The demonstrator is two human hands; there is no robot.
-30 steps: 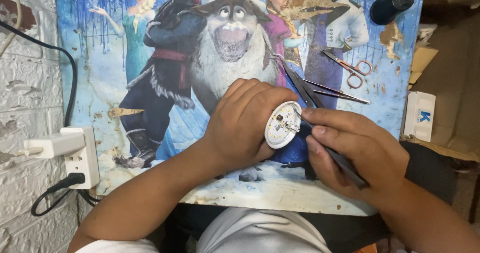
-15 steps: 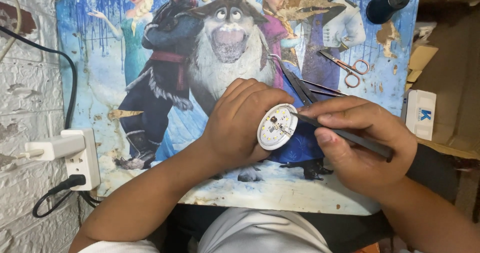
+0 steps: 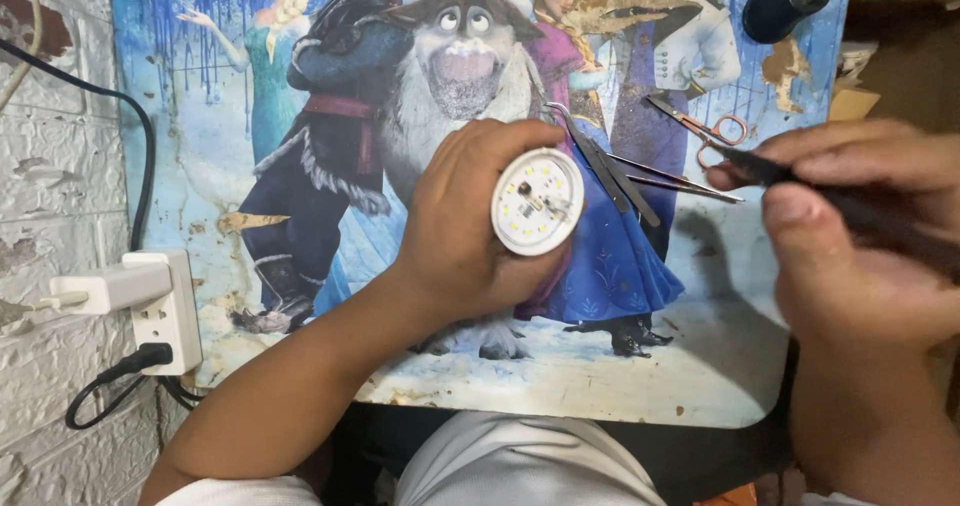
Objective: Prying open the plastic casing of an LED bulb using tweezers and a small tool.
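Note:
My left hand (image 3: 465,228) grips a round white bulb base with an LED board (image 3: 538,202), its face turned up toward me, held over the picture-covered table (image 3: 620,376). My right hand (image 3: 860,236) is off to the right, apart from the bulb, and pinches a thin dark tool (image 3: 800,181) whose tip points left. Between the two hands, tweezers (image 3: 610,171) and small scissors (image 3: 700,126) lie on the table.
A black round object (image 3: 785,4) sits at the table's far right corner. A white power strip (image 3: 165,311) with a plugged adapter (image 3: 100,288) and black cables (image 3: 140,166) hangs on the white brick wall at left. Cardboard lies at the right edge.
My right hand has pulled the dark tool away from the LED board, moving right and closer to the camera. The left hand still holds the bulb, now a little higher.

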